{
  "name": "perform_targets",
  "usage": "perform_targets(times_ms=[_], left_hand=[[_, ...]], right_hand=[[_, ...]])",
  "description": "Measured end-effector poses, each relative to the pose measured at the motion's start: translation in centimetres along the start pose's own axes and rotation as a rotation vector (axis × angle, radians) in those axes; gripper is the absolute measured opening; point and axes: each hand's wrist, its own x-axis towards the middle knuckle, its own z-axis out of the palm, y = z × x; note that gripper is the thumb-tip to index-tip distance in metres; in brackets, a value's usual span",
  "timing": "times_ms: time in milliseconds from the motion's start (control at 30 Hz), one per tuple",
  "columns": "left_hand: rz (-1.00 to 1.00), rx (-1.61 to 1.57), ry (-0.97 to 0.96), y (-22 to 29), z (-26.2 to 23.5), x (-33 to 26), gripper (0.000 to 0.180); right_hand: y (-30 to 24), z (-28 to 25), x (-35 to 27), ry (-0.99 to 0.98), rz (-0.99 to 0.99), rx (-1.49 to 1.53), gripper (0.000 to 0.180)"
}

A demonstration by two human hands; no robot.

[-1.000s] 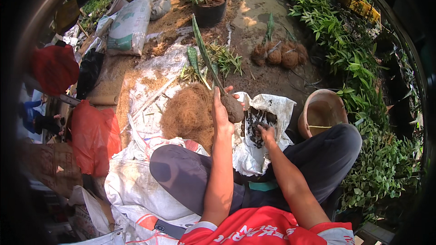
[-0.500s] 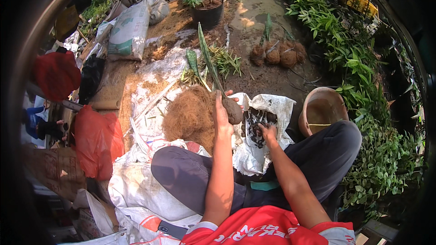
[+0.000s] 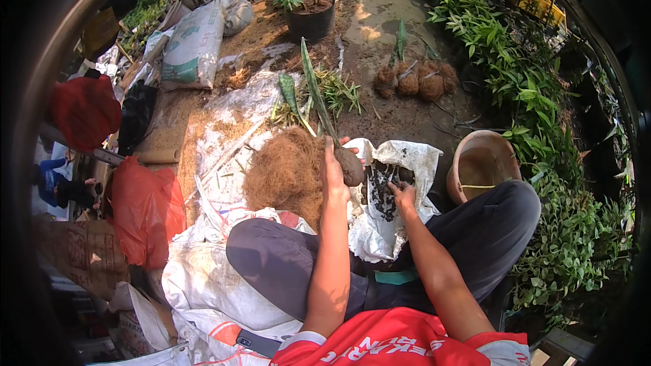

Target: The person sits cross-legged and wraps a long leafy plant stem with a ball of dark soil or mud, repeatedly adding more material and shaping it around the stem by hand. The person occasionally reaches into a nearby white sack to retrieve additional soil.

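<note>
While left grip [image 3: 334,171] cups brown, green-leafed soil ball [image 3: 350,168], right grip [image 3: 405,196] is unreadable; white sheeting [image 3: 252,96] partly covers garden ground [image 3: 400,120].

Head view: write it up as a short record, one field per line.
Left hand: holds a brown clump with a long green leaf rising from it
Right hand: at the dark soil in an open white sack; grip unclear
Left of clump: heap of brown fibre
Right of sack: terracotta pot
Farther off: fibre-wrapped balls, black pot
</note>
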Motion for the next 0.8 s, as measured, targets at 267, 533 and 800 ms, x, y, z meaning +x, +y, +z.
perform_targets(times_ms=[267,533,800], left_hand=[[-0.089,-0.152,-0.230,-0.3,-0.1,0.1,0.077],[-0.108,-0.059,-0.242,-1.7,0.0,0.5,0.081],[-0.149,0.060,-0.167,-4.0,-0.4,1.3,0.072]], right_hand=[[0.9,0.2,0.5,-0.071,0.069,0.259,0.050],[-0.1,0.2,-2.0,0.014,0.156,0.683,0.029],[-2.2,-1.1,-3.3,-0.157,0.282,0.836,0.020]])
